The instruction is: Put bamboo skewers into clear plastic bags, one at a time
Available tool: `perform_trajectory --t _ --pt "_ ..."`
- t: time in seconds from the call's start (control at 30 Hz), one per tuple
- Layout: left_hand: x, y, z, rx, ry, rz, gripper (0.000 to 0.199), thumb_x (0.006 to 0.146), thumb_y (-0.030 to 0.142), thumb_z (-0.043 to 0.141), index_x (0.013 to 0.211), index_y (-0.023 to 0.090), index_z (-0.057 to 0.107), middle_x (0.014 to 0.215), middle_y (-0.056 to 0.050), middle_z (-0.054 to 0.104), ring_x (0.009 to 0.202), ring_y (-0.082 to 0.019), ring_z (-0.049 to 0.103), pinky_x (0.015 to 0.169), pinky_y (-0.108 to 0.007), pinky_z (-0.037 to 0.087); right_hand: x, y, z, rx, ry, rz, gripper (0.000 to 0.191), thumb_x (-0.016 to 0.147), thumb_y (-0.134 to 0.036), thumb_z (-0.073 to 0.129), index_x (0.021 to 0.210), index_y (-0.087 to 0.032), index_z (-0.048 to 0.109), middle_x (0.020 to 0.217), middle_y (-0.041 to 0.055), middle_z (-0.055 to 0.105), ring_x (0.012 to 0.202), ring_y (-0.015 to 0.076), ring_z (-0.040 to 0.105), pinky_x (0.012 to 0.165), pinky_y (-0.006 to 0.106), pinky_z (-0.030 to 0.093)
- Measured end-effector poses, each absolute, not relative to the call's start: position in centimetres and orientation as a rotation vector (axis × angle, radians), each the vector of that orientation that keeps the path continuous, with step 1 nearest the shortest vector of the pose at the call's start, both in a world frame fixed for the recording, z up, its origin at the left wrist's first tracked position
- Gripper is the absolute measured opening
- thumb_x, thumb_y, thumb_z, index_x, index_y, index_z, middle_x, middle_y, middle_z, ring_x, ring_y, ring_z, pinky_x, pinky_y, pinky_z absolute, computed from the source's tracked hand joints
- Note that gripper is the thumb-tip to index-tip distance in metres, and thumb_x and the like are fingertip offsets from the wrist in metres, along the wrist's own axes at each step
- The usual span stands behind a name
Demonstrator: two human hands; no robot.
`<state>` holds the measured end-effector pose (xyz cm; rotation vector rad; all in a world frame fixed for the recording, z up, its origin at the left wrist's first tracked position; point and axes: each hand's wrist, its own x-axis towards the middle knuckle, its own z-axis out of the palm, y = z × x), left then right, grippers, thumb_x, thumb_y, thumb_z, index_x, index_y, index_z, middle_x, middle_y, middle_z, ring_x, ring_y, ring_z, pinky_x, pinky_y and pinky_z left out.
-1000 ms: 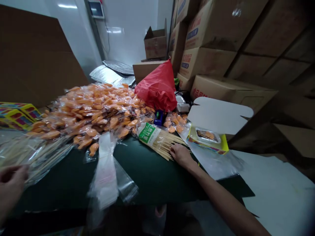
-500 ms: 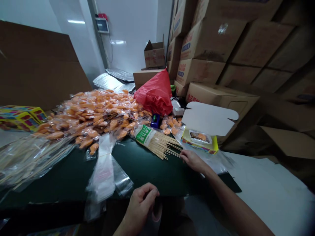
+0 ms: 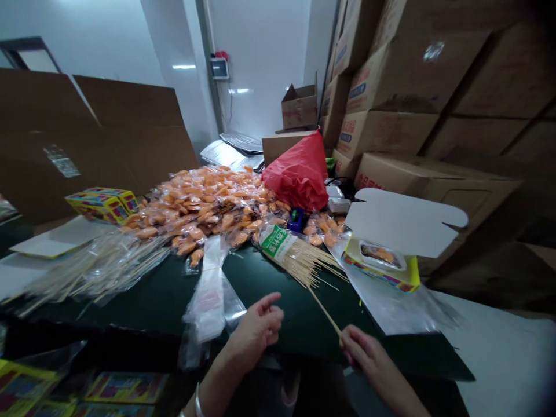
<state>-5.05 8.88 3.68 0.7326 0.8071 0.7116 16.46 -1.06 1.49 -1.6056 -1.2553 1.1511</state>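
Note:
My right hand (image 3: 364,351) is closed on the end of a bamboo skewer (image 3: 325,310), maybe more than one. The skewer slants up and left to the bundle of bamboo skewers (image 3: 299,262), which fans out of a clear bag with a green label. My left hand (image 3: 257,329) hovers at the table's near edge, index finger stretched and the others loosely bent, with nothing seen in it. Just left of that hand lies a stack of clear plastic bags (image 3: 212,301), narrow around its middle.
Orange wrapped pieces (image 3: 208,200) form a large heap behind. Bagged sticks (image 3: 108,263) lie at left, near yellow boxes (image 3: 102,205). At right, an open yellow box (image 3: 410,278) holds a clear-covered tray. A red bag (image 3: 299,174) and stacked cartons (image 3: 391,127) stand farther back.
My right hand has drawn a skewer from the bundle toward me. My left hand's fingers have loosened and the index finger has extended. The view has turned left.

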Motion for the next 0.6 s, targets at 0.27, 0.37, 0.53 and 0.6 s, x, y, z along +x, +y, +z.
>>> perform_trajectory --t 0.27,0.37,0.53,0.6 --pt "-3.3 6.6 5.6 1.132 0.665 0.684 0.024 0.08 0.031 0.058 0.097 0.014 0.057 0.062 0.005 0.047 0.044 -0.004 0.037 0.044 -0.019 0.026 11.1 -3.0 1.7 -1.554 -1.336 1.151 0.044 0.085 -0.059 0.039 0.065 -0.02 0.043 0.061 -0.0021 0.044 0.058 0.0127 0.043 0.055 0.022 0.038" --pt "-4.4 7.4 9.6 1.511 0.716 0.826 0.021 0.087 0.03 0.045 0.084 0.014 0.059 0.059 0.002 0.049 0.049 -0.008 0.046 0.049 -0.02 0.034 11.6 -0.5 2.2 -1.519 -1.563 0.874 0.032 0.089 -0.048 0.04 0.076 -0.021 0.053 0.074 0.0027 0.057 0.07 0.0166 0.054 0.065 0.025 0.044" --pt "-4.7 8.7 8.5 2.154 0.848 0.893 0.023 0.09 0.02 0.041 0.087 0.016 0.063 0.083 -0.006 0.058 0.076 -0.016 0.054 0.07 -0.027 0.043 12.8 4.1 4.2 -1.406 -1.656 0.491 0.04 0.082 -0.041 0.056 0.119 -0.025 0.052 0.104 0.0086 0.06 0.085 0.0223 0.059 0.074 0.032 0.049" --pt "-3.9 9.3 5.4 2.244 0.889 0.816 0.024 0.088 0.014 0.039 0.086 0.014 0.063 0.083 -0.007 0.058 0.077 -0.017 0.054 0.071 -0.028 0.044 12.3 5.4 4.8 -1.329 -1.703 0.497 0.037 0.083 -0.039 0.057 0.117 -0.026 0.053 0.097 0.0074 0.061 0.077 0.0209 0.058 0.069 0.031 0.049"
